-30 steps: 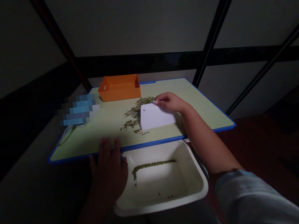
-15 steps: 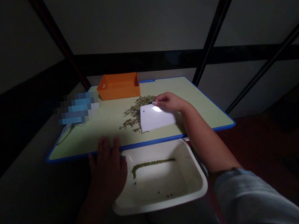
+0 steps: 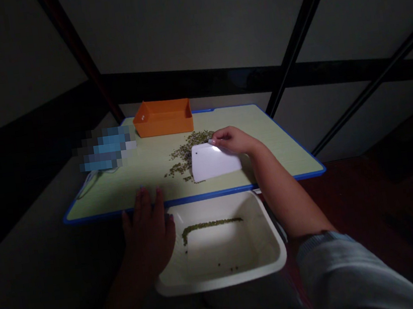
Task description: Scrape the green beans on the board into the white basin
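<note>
Near the worktop front edge (image 3: 212, 194), right hand (image 3: 233, 141) pinches white scraper (image 3: 215, 162) beside seeds (image 3: 181, 154); left hand (image 3: 149, 238) unclenched, fingers extended.

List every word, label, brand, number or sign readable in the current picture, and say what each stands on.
None can be read.
White scraper: a dark dot near one corner, no lettering visible.
White basin: no lettering visible.
Orange tray: small pale spots on its left wall, too small to make out.
Pixelated patch at the table's left: blurred out, so any text there cannot be read.
</note>
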### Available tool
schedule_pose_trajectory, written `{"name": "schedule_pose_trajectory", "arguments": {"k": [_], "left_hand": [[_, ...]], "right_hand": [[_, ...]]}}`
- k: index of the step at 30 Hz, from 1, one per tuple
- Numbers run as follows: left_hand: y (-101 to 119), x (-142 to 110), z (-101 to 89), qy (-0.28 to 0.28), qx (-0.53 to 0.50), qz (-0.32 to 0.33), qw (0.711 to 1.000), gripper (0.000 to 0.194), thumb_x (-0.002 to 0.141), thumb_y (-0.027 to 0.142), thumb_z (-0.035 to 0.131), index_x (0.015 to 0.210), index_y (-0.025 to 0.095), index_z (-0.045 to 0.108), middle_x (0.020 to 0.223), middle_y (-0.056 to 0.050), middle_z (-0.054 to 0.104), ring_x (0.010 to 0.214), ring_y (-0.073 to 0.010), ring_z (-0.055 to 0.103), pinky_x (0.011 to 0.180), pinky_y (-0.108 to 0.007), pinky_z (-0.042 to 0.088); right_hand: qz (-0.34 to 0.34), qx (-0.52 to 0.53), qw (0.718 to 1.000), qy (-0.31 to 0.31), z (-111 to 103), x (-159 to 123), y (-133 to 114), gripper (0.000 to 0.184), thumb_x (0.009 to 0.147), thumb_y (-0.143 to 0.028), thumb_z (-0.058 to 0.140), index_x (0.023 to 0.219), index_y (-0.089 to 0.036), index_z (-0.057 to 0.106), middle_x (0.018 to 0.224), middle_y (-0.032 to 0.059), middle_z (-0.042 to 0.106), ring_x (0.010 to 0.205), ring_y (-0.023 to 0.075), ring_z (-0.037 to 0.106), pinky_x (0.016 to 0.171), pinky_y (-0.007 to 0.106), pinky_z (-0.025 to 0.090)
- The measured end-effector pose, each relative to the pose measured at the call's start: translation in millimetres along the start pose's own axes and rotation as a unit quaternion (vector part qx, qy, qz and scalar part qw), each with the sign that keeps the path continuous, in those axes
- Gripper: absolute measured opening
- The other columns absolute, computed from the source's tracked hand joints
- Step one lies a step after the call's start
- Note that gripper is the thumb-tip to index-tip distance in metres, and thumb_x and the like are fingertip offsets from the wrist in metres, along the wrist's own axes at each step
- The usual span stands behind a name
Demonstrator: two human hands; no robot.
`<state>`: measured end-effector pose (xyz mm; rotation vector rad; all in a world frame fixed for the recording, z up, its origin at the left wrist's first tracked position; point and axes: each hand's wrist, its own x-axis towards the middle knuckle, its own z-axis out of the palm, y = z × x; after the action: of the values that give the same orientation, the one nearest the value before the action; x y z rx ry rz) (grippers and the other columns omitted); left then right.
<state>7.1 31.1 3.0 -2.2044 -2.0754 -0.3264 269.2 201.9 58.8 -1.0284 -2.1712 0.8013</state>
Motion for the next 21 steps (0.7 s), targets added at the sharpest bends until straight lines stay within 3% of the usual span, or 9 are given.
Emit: {"name": "schedule_pose_trajectory", "arguments": {"k": [10,21], "left_hand": [[0,1,0.9,-0.001,-0.001,-0.004,1.000,0.057,0.088,0.033,0.023,0.142,0.015,0.026,0.153,-0.020,0.020,0.143,-0.0297,0.015,0.110,-0.061,0.019],[0,0,-1.4,-0.015,-0.006,-0.012,1.000,0.057,0.088,0.032,0.023,0.142,0.015,0.025,0.154,-0.019,0.019,0.143,-0.0295,0.013,0.110,-0.062,0.017]], "right_hand": [[-0.034,-0.003,0.999,-0.014,9,4,-1,0.039,0.081,-0.050,0.047,0.059,-0.018,0.043,0.058,-0.0049,0.032,0.058,0.0086,0.031,0.056,0.025,0.025],[-0.028,-0.008,0.999,-0.043,13,4,-3,0.037,0.079,-0.049,0.048,0.064,-0.016,0.048,0.062,-0.0027,0.040,0.060,0.0100,0.037,0.057,0.025,0.029]]}}
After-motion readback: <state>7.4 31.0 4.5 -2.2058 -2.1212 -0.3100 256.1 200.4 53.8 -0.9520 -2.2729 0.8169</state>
